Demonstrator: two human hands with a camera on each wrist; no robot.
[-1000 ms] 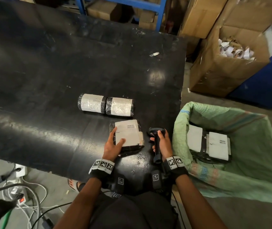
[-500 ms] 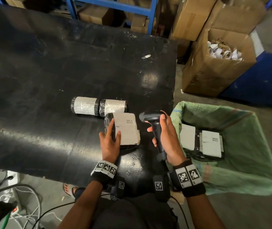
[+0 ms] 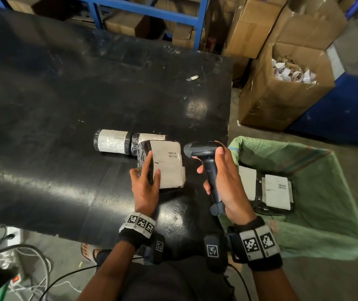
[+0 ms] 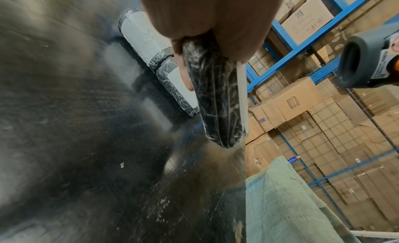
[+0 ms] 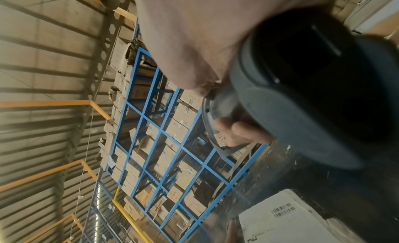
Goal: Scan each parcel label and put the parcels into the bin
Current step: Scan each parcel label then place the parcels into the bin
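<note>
My left hand (image 3: 146, 181) grips a flat black-wrapped parcel (image 3: 166, 164) by its near left edge, lifted off the black table (image 3: 54, 105) with its white barcode label facing up; the left wrist view shows the parcel (image 4: 215, 101) edge-on. My right hand (image 3: 221, 177) holds a black handheld scanner (image 3: 204, 151) by the handle, its head just right of the label; the right wrist view has the scanner (image 5: 302, 84) above the label (image 5: 291, 217). Two rolled parcels (image 3: 112, 141) (image 3: 146, 139) lie side by side behind the held one. The green sack bin (image 3: 325, 192) at the right holds two labelled parcels (image 3: 277, 194).
An open cardboard box (image 3: 282, 94) full of paper scraps stands on the floor beyond the bin. Blue shelving (image 3: 152, 9) with cartons runs behind the table. Cables and a power strip (image 3: 15, 276) lie on the floor at the lower left. A small paper scrap (image 3: 192, 78) lies on the table.
My left hand has lifted the flat parcel off the table and tilted it. My right hand has raised the scanner from the table to beside the label.
</note>
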